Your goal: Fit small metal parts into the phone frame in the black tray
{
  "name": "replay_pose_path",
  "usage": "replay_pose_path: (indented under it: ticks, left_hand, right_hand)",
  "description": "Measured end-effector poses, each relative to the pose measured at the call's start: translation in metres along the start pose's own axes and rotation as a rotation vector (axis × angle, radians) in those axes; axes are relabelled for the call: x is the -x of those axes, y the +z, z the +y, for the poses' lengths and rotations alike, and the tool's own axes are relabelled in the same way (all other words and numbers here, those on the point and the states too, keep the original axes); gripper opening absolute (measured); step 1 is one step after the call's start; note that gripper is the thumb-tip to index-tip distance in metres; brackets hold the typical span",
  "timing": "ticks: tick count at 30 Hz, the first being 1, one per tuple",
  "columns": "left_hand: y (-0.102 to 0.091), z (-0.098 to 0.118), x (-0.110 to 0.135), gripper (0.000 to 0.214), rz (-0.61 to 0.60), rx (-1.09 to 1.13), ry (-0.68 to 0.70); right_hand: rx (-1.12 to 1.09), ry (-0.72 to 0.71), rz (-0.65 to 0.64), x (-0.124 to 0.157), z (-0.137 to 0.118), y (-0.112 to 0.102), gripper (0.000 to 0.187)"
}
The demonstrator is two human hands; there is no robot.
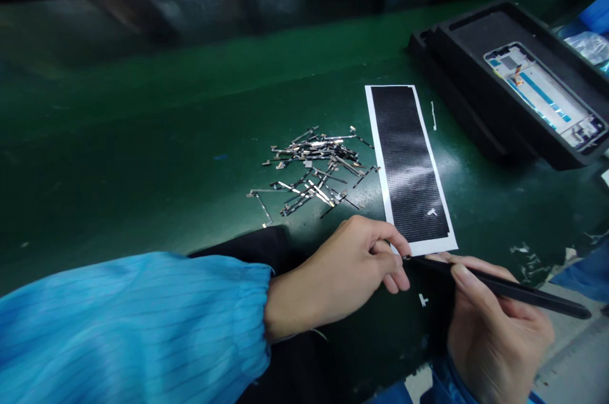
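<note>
My left hand is closed in a pinch beside the lower edge of a white sheet. Whatever is between its fingertips is too small and hidden to name. In my right hand are black tweezers, their tips meeting the left fingertips. The white sheet carries a black panel with fine crosswise lines. A small white scrap lies on that panel. Left of the sheet is a loose pile of thin flex cables, a few touching its edge.
At the upper right, a black foam tray holds an opened phone frame. White scraps and a thin strip lie on the green tabletop. A blue sleeve shows at the right edge.
</note>
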State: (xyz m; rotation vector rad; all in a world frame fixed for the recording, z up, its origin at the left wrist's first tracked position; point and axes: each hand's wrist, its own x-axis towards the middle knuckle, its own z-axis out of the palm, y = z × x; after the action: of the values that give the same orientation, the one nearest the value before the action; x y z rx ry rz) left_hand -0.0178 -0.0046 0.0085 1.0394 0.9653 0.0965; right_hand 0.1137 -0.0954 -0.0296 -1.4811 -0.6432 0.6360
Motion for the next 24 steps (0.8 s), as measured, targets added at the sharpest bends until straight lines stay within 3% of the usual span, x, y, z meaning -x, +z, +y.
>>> replay_pose_path:
  ticks: [11, 24]
  left_hand:
    - [-0.0003, -0.0016, 0.0010, 0.020, -0.008, -0.007, 0.021]
    - [-0.0006, 0.0010, -0.0009, 0.019, -0.001, 0.060, -0.023]
  right_hand:
    - [-0.019, 0.040, 0.013, -0.0013, -0.0014, 0.0000, 0.009]
    - [-0.006, -0.115, 0.004, 0.0029, 0.0027, -0.0002, 0.012]
